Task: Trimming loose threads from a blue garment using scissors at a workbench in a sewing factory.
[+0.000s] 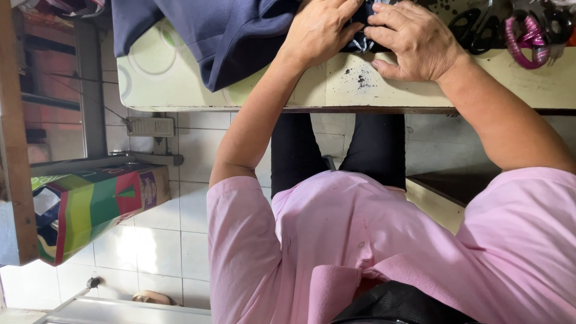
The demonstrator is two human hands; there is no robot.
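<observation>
A dark navy fabric (222,36) lies bunched on a pale table (336,84) and hangs over its near edge. My left hand (318,30) rests on the fabric with its fingers curled into the cloth. Touching it on the right, my right hand (414,42) grips a small bunched part of the same fabric with its fingertips, and its thumb presses on the table's front edge. The cloth between the two hands is mostly hidden by the fingers. My pink sleeves and shirt fill the lower part of the view.
Black-handled scissors (474,27) and a magenta tool or spool (528,39) lie on the table to the right. Dark specks (363,78) mark the table edge. A colourful striped box (90,210) stands at the left over a white tiled floor (162,240).
</observation>
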